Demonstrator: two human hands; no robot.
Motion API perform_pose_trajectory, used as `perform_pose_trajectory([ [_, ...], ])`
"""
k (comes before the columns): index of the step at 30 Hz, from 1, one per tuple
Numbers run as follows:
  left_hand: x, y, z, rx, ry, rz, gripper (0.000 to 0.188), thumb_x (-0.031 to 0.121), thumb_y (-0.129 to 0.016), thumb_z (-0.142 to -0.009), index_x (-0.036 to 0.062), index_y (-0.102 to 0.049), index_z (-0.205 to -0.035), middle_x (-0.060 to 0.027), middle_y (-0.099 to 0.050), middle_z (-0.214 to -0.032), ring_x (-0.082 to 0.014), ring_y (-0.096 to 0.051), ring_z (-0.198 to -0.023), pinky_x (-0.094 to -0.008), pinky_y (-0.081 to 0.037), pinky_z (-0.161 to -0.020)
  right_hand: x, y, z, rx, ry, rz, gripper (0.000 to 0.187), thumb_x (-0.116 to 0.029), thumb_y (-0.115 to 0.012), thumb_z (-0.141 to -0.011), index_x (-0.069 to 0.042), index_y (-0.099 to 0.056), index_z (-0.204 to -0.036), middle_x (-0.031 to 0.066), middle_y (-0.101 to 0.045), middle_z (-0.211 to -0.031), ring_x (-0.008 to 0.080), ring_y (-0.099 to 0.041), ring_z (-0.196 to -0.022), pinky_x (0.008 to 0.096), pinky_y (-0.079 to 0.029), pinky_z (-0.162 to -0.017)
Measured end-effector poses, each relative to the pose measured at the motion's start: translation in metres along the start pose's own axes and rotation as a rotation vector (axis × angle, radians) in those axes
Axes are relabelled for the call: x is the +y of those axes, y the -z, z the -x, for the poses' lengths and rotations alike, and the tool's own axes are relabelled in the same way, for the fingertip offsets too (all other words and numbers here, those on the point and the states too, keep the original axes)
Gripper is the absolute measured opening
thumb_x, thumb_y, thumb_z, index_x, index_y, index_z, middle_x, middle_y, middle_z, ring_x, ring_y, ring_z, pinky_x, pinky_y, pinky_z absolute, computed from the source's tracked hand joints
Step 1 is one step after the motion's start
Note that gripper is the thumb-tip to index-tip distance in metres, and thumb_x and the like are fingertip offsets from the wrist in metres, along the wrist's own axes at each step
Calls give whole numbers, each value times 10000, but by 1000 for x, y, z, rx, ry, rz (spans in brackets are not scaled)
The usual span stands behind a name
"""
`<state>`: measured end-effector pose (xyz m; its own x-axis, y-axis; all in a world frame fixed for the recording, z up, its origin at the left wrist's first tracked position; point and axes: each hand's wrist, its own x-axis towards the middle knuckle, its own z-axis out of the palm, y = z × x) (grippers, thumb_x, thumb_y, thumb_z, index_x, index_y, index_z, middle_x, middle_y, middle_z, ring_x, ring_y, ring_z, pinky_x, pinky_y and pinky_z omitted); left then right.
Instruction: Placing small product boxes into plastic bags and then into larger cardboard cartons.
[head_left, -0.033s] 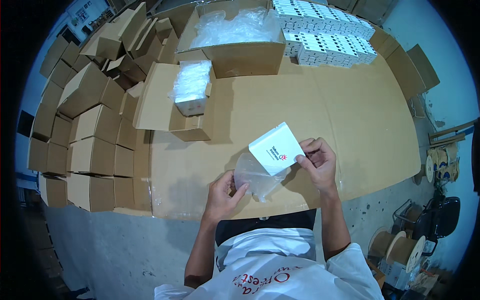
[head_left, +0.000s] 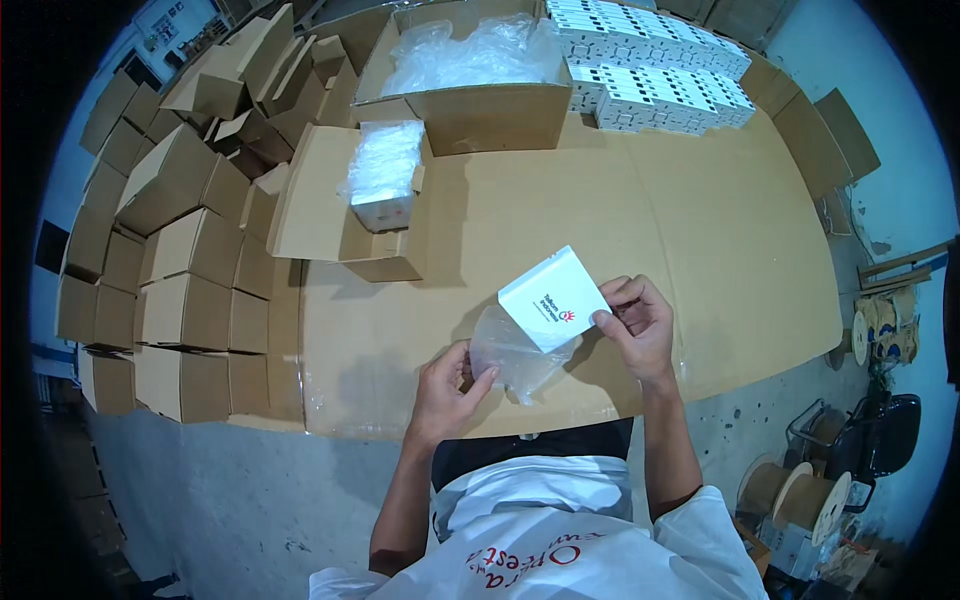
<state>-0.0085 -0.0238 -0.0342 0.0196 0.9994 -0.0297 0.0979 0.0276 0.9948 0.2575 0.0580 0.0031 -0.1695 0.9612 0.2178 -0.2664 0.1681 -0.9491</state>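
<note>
Head view. Both bare hands meet over the near part of a cardboard-covered table (head_left: 720, 270), forearms coming up from the lower edge. Right hand (head_left: 640, 325): thumb pressed on the front face, fingers behind, clamped on the right corner of a white square item (head_left: 545, 290) with a small red mark and dark print. Card or thin box, cannot tell. It is tilted, one corner pointing up and away. Left hand (head_left: 450, 392): thumb and fingers pinched together on the left edge of a clear plastic bag (head_left: 508, 355). The item's lower portion overlaps the bag; whether it sits inside the mouth, cannot tell.

Beyond the hands, to the left: an open brown carton (head_left: 385, 270) holding a row of plastic-wrapped packs (head_left: 385, 170). Behind it, a larger carton (head_left: 480, 118) heaped with clear plastic (head_left: 470, 60). Far right of that, stacked white boxes (head_left: 655, 85) with dark markings. Left side: piled brown cartons (head_left: 195, 310). Lower right, on the floor: cable spools (head_left: 815, 505) near a black chair (head_left: 885, 440).
</note>
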Motion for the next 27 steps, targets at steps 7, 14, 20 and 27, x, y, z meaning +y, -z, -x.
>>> perform_pose_trajectory([
  [7, -3, -1, 2, -18, -13, -31, 273, 60, -765, -878, -39, -659, -1109, -92, -714, -941, -124, -677, -807, -278, -557, -726, -7, 0, 1, -77, -8, 45, 171, 98, -680, -874, 12, -567, -968, 129, -635, -1021, 150, -634, -939, 293, -534, -831],
  [14, 8, -6, -1, -47, 1, -37, 289, 39, -745, -894, -57, -635, -1144, -93, -711, -972, -127, -688, -858, -287, -573, -754, -7, -4, 0, -109, -20, 130, 175, 71, -704, -856, -1, -579, -956, 122, -643, -996, 168, -634, -944, 318, -519, -862],
  [20, 25, -16, -4, -63, 39, 248, 332, 61, -715, -942, -66, -592, -1223, -82, -686, -1103, -137, -648, -1041, -298, -539, -896, -5, -7, -14, -204, -67, 270, 151, 0, -741, -862, -6, -615, -947, 81, -660, -946, 159, -638, -937, 313, -515, -880],
  [27, 21, -25, -19, 34, 147, 311, 288, 152, -662, -1004, -33, -616, -1220, -61, -682, -1098, -113, -632, -996, -276, -506, -896, -4, -12, -17, -142, -203, 131, 309, -15, -733, -885, -10, -568, -1147, 94, -666, -989, 139, -631, -937, 292, -522, -877],
])
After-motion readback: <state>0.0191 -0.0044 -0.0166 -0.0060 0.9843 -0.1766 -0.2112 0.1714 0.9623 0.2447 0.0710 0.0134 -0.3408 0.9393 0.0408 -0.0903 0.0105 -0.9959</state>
